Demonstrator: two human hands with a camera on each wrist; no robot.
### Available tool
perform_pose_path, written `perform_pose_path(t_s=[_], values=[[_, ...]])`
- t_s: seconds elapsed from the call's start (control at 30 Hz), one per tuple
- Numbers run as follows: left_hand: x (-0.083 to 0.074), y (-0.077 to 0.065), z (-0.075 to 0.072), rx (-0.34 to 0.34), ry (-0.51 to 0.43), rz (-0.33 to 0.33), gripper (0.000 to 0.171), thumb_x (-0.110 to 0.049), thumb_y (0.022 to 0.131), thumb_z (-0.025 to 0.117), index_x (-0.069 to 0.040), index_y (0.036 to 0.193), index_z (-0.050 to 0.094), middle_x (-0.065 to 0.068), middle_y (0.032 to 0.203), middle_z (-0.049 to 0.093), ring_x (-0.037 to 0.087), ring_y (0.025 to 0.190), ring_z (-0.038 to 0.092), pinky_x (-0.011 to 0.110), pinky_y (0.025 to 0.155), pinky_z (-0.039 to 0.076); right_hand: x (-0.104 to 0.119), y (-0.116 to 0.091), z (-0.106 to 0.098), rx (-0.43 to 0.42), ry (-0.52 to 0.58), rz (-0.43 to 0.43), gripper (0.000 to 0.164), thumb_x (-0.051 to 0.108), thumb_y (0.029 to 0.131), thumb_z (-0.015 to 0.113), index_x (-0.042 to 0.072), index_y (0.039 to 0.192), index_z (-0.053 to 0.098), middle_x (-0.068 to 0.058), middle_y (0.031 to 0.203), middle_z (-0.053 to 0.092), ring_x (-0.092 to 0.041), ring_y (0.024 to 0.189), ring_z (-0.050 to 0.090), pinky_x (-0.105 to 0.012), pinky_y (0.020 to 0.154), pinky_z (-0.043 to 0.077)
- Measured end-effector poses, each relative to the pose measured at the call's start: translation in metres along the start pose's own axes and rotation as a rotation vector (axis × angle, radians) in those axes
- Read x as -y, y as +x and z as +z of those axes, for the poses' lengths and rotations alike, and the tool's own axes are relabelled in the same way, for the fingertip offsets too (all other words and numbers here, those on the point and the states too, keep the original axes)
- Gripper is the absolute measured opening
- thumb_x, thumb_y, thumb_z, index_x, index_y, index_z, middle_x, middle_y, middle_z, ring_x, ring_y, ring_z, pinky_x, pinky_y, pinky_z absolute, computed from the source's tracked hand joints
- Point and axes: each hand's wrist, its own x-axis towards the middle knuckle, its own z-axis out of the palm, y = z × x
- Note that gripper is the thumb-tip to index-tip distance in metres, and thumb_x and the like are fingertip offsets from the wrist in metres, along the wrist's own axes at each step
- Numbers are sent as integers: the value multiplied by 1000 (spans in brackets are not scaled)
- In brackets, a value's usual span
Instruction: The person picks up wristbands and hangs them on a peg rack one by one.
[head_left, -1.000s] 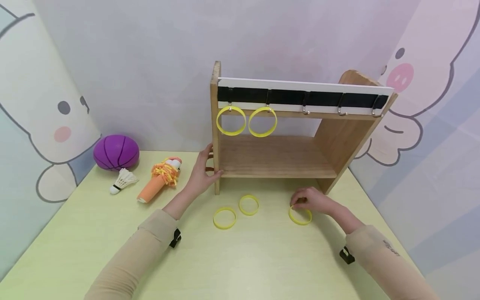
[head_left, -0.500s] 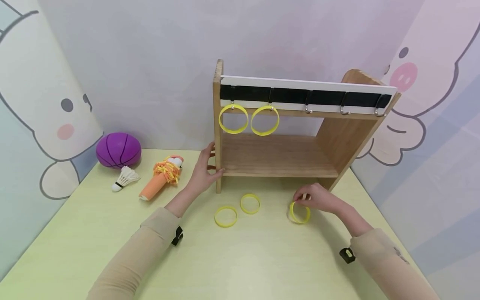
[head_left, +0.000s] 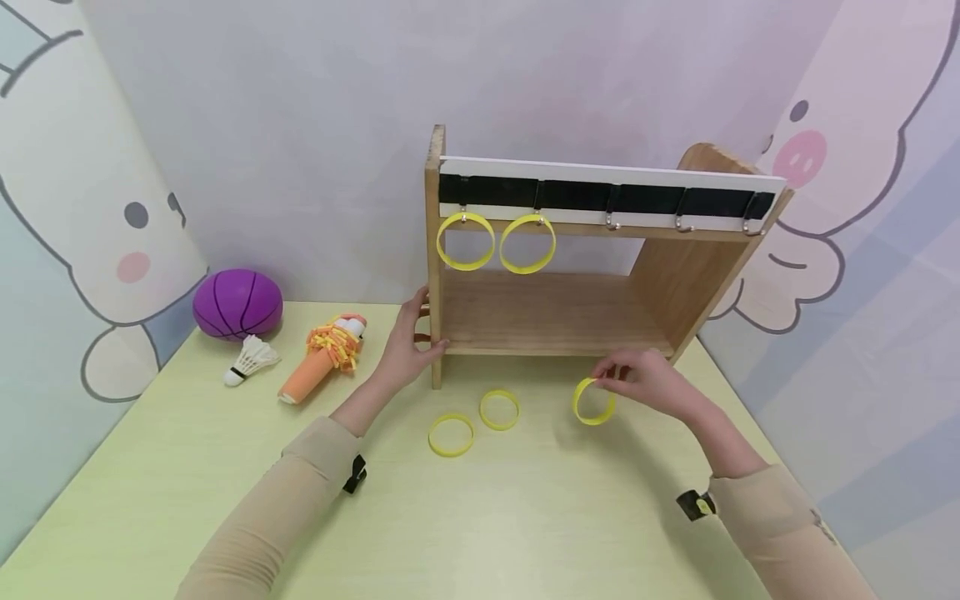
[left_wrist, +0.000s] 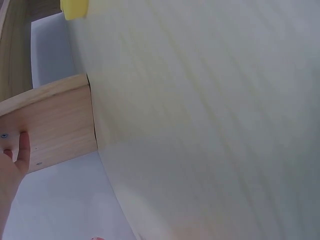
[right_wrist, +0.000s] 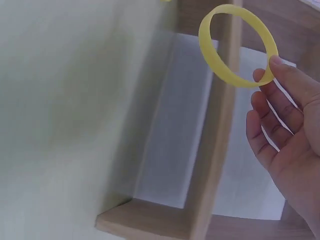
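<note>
My right hand [head_left: 647,383] pinches a yellow ring [right_wrist: 215,60] between thumb and fingertips and holds it above the table, in front of the wooden shelf's [head_left: 555,350] lower board. The other fingers curl loosely in the right wrist view. My left hand [head_left: 405,346] rests against the shelf's left side panel [left_wrist: 55,120]. Its fingers lie straight on the outer face and its thumb is at the front edge. Two yellow rings [head_left: 452,435] lie flat on the table between the hands. Two more rings [head_left: 528,244] hang from the two leftmost hooks of the black-and-white hook rail [head_left: 573,196].
Three bare hooks [head_left: 684,223] stand on the right part of the rail. A purple ball [head_left: 237,304], a shuttlecock [head_left: 251,360] and an orange plush toy [head_left: 322,358] lie at the table's [head_left: 480,533] left. Printed walls close in the back and both sides.
My right hand has taken hold of the ring that lay on the table and lifted it, tilting it upright. The left hand stays at the shelf's side panel.
</note>
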Motion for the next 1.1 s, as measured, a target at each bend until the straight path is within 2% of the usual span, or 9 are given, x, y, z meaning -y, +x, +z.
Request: perform_pose_path(t_s=[0.1,0.27,0.47,0.6,0.7,0.87,1.1], values=[[1,0,0,0,4,-1,86,5,80,69,-4,149,18,26,137,34,41,120,44,47,78,56,7,3,-7,-65,1,-9,15,7,75,78,16,85,71,11,78,65,-3,68,56,-20,56,52],[1,0,0,2,2,-2,86,4,80,69,-4,149,18,25,137,33,40,121,44,47,77,56,24,8,-18,-125,-16,7,15,6,77,76,16,86,69,10,77,64,-5,68,56,-21,58,53],[2,0,1,2,8,-8,85,5,80,69,-3,149,19,25,138,34,40,120,44,47,77,56,46,16,-31,-241,-19,29,17,6,76,77,14,89,69,6,77,64,-7,67,56,-17,57,51],[23,2,6,-7,7,-7,89,5,79,70,-6,150,17,25,139,32,41,122,43,49,77,56,60,22,-40,-317,-3,0,20,1,74,77,12,89,69,3,78,65,-7,64,55,-13,55,49],[39,4,11,-12,6,-7,92,3,79,71,-10,151,15,23,141,31,40,123,43,50,77,56,71,27,-48,-383,6,-53,22,-3,72,77,9,88,69,0,79,67,-5,61,56,-11,54,48],[44,5,10,-5,-6,-16,93,-4,80,73,-19,151,16,15,142,32,33,124,44,45,78,57,86,36,-60,-486,24,-121,22,-8,70,77,4,87,69,-3,81,68,-2,62,56,-9,56,48],[43,3,8,1,2,-37,93,-7,81,72,-25,151,15,14,142,32,31,124,43,41,79,57,102,49,-74,-599,40,-92,17,-9,74,73,-2,88,68,3,82,65,-2,64,56,-9,58,47]])
